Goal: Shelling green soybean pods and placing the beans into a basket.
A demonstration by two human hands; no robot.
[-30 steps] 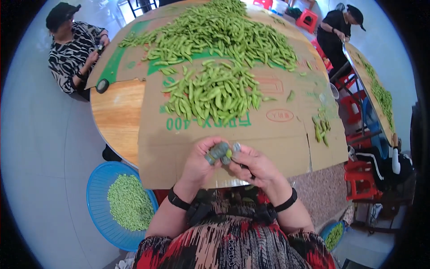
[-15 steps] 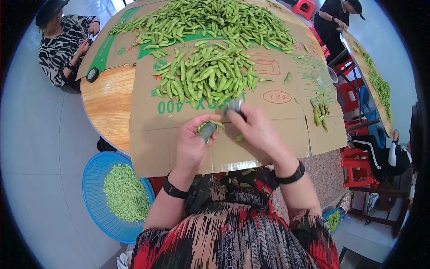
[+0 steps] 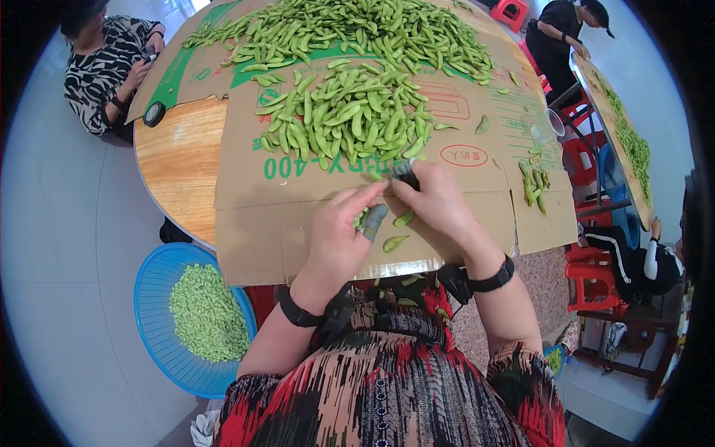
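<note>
Both my hands meet over the cardboard, in front of a heap of green soybean pods. My left hand is closed around several shelled green beans, its thumb in a grey cover. Its index fingertip reaches the fingers of my right hand. Those are pinched together and wear dark and grey covers; what lies between them is hidden. A green pod shows at the fingertips. Two loose pods, one beside my right hand and another nearer me, lie on the cardboard.
A larger pod pile covers the far table. Down left stands a blue basket of shelled beans. Darker pods lie at right, near a roll of tape's opposite side. Other people sit or stand at far left and right, by red stools.
My left hand has moved forward and right, up to my right hand. The pod at its thumb is gone from there, and a pod now lies near the cardboard's front edge.
</note>
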